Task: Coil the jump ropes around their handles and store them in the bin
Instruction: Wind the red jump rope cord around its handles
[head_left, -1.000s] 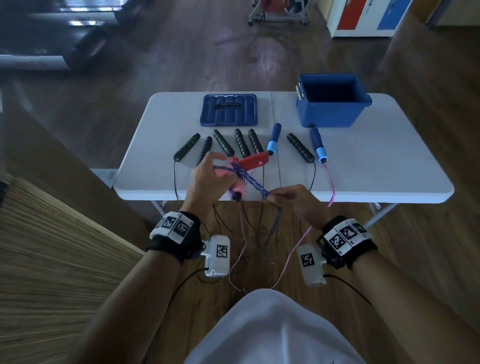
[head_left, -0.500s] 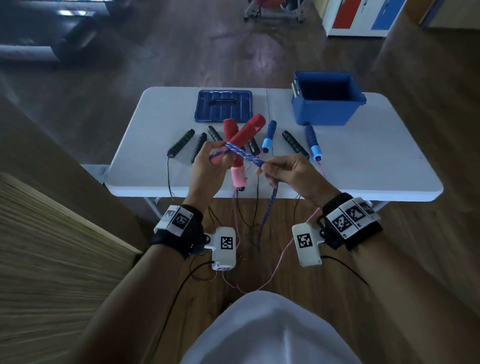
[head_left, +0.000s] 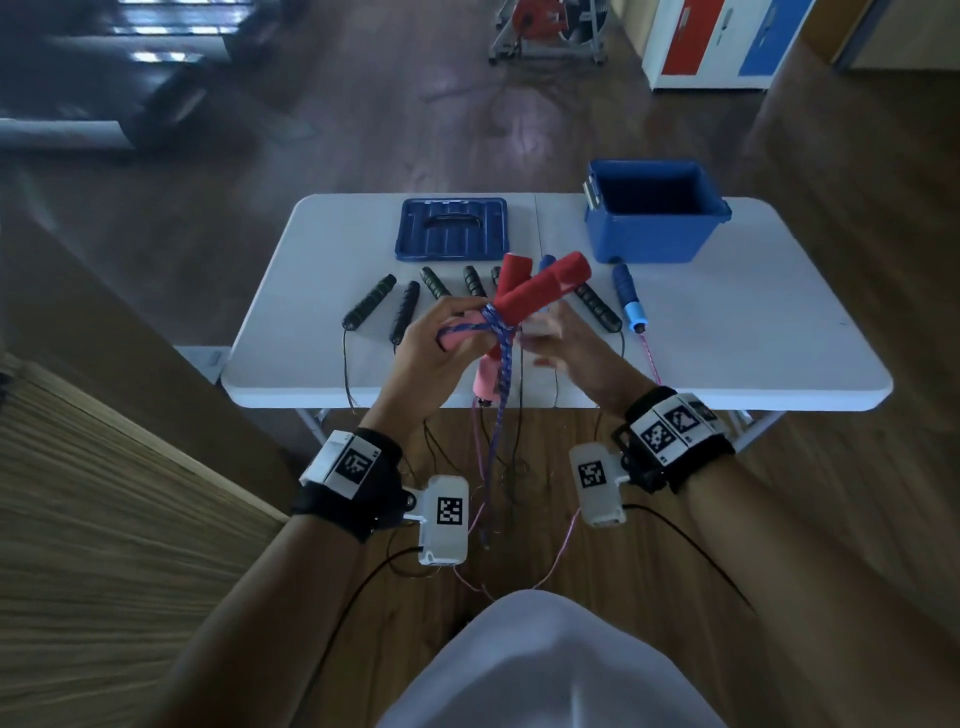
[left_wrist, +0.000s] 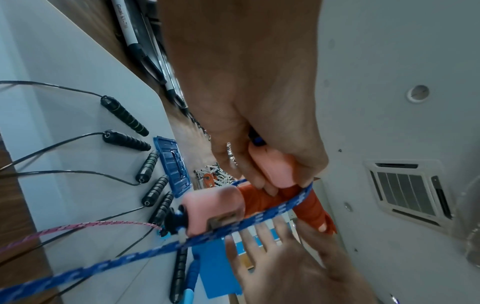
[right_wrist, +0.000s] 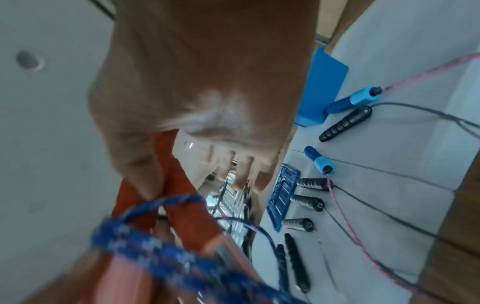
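Observation:
My left hand (head_left: 441, 343) (left_wrist: 259, 164) grips two crossed red-and-pink jump rope handles (head_left: 540, 291) (left_wrist: 272, 197) above the table's near edge. A blue patterned rope (head_left: 501, 358) (left_wrist: 182, 242) (right_wrist: 161, 246) is looped around them where they cross and hangs down toward the floor. My right hand (head_left: 558, 338) (left_wrist: 272, 246) (right_wrist: 233, 168) is just right of the handles, blurred, fingers spread and holding nothing. The blue bin (head_left: 654, 218) stands without its lid at the table's far right.
On the white table (head_left: 753, 338) lie several black handles (head_left: 371, 306) and two blue handles (head_left: 628, 299) in a row, their cords hanging over the near edge. The bin's blue lid (head_left: 452, 228) lies at the far middle. A pink rope (head_left: 649, 358) trails off the edge.
Both hands rose with the red handles, which now point up and away. The right hand let go of the blue rope it was pinching and opened; a turn now sits round the handles.

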